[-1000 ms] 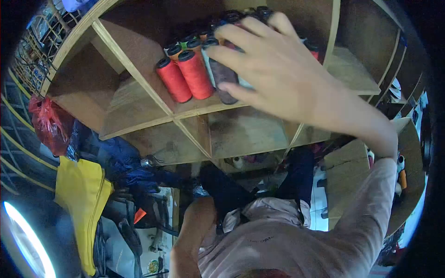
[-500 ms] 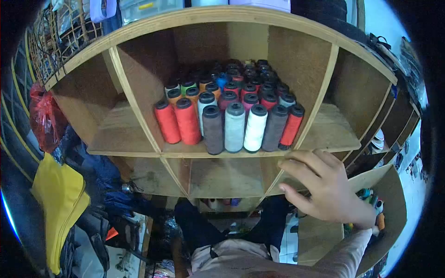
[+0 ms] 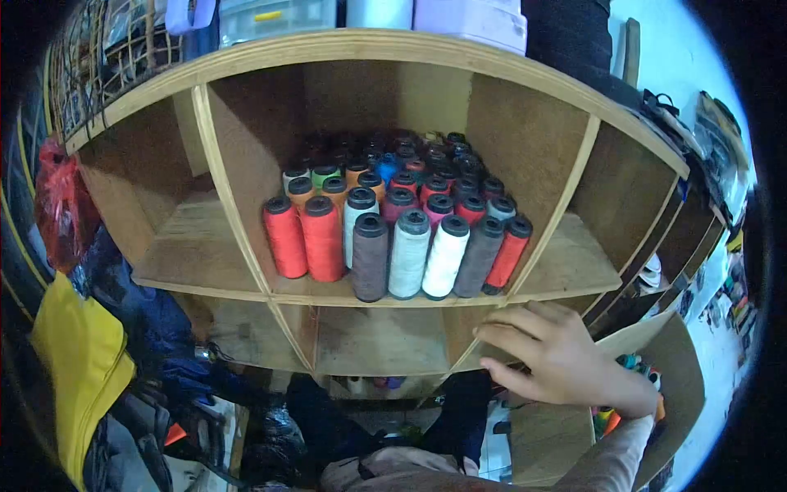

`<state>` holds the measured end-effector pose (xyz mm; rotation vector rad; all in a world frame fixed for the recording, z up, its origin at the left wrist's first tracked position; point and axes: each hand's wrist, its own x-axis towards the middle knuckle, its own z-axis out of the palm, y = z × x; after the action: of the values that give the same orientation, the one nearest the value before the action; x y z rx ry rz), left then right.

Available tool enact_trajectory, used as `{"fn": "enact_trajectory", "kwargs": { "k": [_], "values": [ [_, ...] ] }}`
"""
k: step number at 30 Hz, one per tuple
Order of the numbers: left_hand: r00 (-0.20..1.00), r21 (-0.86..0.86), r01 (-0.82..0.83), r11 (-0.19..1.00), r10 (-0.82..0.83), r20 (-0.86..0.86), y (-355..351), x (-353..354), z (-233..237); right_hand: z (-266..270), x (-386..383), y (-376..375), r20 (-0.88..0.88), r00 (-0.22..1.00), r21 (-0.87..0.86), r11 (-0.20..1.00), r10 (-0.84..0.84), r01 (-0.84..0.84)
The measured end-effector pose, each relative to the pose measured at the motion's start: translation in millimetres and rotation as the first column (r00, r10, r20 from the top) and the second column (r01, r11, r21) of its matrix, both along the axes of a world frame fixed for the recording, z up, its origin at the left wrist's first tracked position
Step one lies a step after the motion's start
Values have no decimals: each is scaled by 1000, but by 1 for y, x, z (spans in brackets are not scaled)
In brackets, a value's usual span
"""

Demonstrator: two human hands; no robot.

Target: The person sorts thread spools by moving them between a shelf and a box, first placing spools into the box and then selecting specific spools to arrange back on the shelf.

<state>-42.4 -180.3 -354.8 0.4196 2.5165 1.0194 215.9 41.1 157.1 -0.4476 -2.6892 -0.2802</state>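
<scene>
Rows of thread spools fill the middle compartment of a wooden shelf unit [image 3: 410,45]. At the front stand two red spools [image 3: 324,239], a dark grey spool [image 3: 370,258], a pale grey-blue spool [image 3: 409,256] and a white spool [image 3: 447,258]. Another dark grey spool [image 3: 480,258] and a leaning red spool [image 3: 509,256] are at the right end. Just below the shelf edge, nearest that red spool, hovers my right hand [image 3: 548,353], fingers apart and holding nothing. My left hand is out of sight.
An open cardboard box [image 3: 684,385] with coloured spools inside stands under my right forearm. To the left hang a red plastic bag [image 3: 64,209] and yellow material [image 3: 78,361]. Plastic boxes [image 3: 279,20] and a wicker basket [image 3: 123,57] rest on top of the unit.
The view has tilted upward, so the shelf and spools appear lower in the picture. My right hand stays open beneath the shelf edge. The spools keep their arrangement.
</scene>
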Motion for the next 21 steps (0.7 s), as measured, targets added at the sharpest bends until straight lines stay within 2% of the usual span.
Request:
{"fn": "enact_trajectory", "kwargs": {
  "k": [4, 16, 21],
  "values": [
    [1000, 2, 7, 1000, -7, 4, 0, -2, -4, -8, -4, -4, 3, 1000, -17, 999, -31, 31],
    [997, -37, 42, 998, -39, 60, -2, -3, -5, -15, -22, 1, 141, 987, -34, 996, 83, -78],
    [988, -35, 84, 996, -79, 129, -13, -18, 5, -28, -13, 4, 90, 987, -28, 991, 135, -133]
  ]
}}
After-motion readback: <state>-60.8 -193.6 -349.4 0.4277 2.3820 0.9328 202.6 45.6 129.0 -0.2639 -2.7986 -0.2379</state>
